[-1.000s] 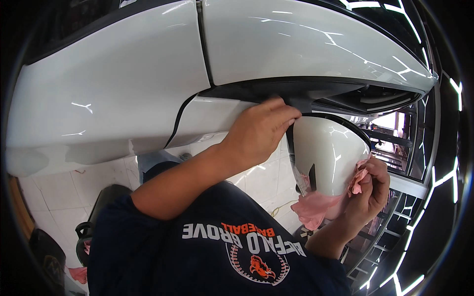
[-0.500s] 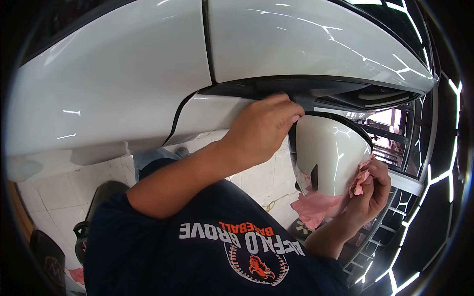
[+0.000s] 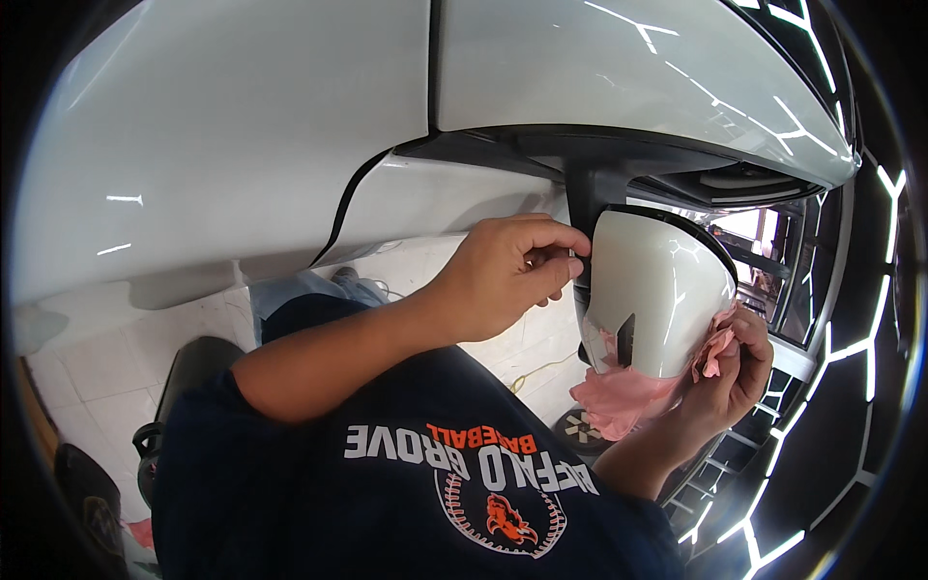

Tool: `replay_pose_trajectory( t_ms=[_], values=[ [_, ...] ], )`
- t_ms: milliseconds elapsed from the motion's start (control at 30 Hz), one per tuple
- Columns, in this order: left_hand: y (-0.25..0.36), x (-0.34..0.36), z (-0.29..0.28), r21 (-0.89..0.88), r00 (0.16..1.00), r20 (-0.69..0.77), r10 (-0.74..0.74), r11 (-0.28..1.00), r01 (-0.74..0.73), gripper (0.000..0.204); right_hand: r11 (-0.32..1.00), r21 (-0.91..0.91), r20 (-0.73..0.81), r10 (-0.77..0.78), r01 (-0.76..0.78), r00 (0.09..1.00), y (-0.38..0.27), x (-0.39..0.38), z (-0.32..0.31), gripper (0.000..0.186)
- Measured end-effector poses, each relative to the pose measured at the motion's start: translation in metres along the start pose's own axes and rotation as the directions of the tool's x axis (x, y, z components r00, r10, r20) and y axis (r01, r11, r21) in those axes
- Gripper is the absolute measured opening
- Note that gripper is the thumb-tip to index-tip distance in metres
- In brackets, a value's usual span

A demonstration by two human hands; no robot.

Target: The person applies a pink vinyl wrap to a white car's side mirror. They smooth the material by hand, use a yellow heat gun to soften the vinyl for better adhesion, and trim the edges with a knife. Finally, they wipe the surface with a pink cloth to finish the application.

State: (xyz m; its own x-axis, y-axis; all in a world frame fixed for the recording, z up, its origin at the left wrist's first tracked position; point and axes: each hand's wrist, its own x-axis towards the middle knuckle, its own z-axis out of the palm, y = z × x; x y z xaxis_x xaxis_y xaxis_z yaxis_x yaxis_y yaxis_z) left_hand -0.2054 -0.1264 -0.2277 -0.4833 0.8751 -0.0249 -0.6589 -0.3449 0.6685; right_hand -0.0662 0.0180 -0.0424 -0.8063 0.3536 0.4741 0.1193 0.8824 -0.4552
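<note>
A white car side mirror (image 3: 657,285) with black trim sticks out from the car on a black stem (image 3: 587,184). Thin, crumpled pink film (image 3: 623,401) hangs round its lower end. At the outer lower corner my right hand (image 3: 742,365) is closed on a bunched edge of that film, thumb and fingers pinching it. On the mirror's other side my left hand (image 3: 507,275) has its fingers curled and its thumb and index fingertips together at the black trim. Whether anything is between those fingertips cannot be made out.
The white car body (image 3: 242,145) runs across the far side, with a dark panel gap. Below lies a pale tiled floor (image 3: 106,353) with a yellow cord (image 3: 541,369). A dark stool-like seat (image 3: 203,387) stands at the left. Bright light strips reflect at the right.
My left hand has come down from the top of the mirror's stem to its inner trim, fingers more curled. My right hand keeps its grip on the film. The view has shifted slightly.
</note>
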Motion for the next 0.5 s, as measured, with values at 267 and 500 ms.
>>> replay_pose_trajectory(
  t_ms=[267, 500],
  values=[
    [-0.012, 0.007, 0.002, 0.069, 0.997, 0.043, 0.069, 0.995, -0.071, 0.017, 0.998, 0.055, 0.015, -0.017, 0.016, 1.0, 0.003, -0.003, 0.0, 0.012],
    [-0.008, 0.015, -0.003, 0.08, 0.996, 0.084, 0.036, 0.996, -0.043, 0.017, 0.996, 0.09, 0.012, 0.002, -0.003, 1.0, 0.007, -0.006, -0.004, 0.013]
  ],
)
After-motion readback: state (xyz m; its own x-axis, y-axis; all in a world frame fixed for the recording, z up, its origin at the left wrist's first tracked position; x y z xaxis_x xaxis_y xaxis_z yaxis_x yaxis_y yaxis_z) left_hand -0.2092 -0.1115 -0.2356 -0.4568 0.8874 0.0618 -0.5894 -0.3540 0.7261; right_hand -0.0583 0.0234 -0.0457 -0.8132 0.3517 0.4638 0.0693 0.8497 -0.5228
